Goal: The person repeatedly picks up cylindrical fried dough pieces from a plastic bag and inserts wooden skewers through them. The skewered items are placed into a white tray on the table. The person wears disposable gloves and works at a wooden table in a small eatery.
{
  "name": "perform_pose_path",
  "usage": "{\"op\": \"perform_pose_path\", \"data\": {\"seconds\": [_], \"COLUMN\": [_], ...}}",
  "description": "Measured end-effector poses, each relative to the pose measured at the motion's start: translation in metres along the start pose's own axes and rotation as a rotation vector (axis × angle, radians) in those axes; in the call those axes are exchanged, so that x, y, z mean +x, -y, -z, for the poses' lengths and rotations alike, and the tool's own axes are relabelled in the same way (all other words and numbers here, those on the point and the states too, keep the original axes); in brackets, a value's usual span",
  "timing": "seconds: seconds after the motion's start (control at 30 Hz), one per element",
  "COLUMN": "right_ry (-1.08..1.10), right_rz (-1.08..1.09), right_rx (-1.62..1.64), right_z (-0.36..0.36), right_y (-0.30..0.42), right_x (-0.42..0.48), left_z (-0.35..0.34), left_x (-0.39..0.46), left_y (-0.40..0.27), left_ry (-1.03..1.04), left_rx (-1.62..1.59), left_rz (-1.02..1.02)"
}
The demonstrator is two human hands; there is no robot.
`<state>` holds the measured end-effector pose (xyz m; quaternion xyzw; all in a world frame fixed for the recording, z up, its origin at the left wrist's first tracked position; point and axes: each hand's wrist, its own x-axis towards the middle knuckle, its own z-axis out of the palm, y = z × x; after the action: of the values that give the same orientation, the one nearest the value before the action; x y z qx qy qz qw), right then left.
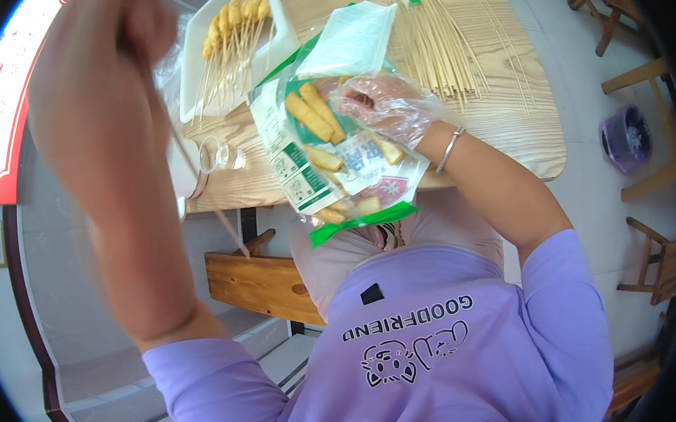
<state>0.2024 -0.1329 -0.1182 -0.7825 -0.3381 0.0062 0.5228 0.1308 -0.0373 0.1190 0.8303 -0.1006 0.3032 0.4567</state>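
Observation:
Raised close to the camera at the left, my left hand (108, 32) is blurred. A thin wooden skewer (198, 167) slants down from its fingers. My right hand (376, 104) wears a clear plastic glove and has a silver bangle at the wrist. Its fingers are curled over an opened plastic food bag (329, 174) with green edges; whether they grip a piece is unclear. Yellow, finger-shaped food pieces (310, 113) lie in and on the bag. To its left, a white plastic tray (191, 74) holds skewered yellow pieces (234, 15) in a row.
Many bare bamboo skewers (440, 46) lie on the wooden table (499, 128) at the right. A clear cup (214, 153) sits near the table's front left edge. A wooden bench (260, 285) is below. On the floor at the right stands a purple bin (626, 138) near wooden stools (650, 259).

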Motion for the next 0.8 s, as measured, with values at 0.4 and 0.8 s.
{"op": "perform_pose_path", "data": {"seconds": [0.4,0.8], "right_ry": [0.279,0.396], "right_rz": [-0.077,-0.080], "right_rx": [-0.769,-0.753], "right_z": [-0.047,-0.048], "right_y": [0.081,0.083], "right_x": [0.029,0.037], "left_z": [0.095,0.103], "left_x": [-0.252,-0.292], "left_y": [0.059,0.081], "left_ry": [-0.300,-0.223], "left_rx": [-0.106,-0.214], "left_rz": [0.488,0.627]}}
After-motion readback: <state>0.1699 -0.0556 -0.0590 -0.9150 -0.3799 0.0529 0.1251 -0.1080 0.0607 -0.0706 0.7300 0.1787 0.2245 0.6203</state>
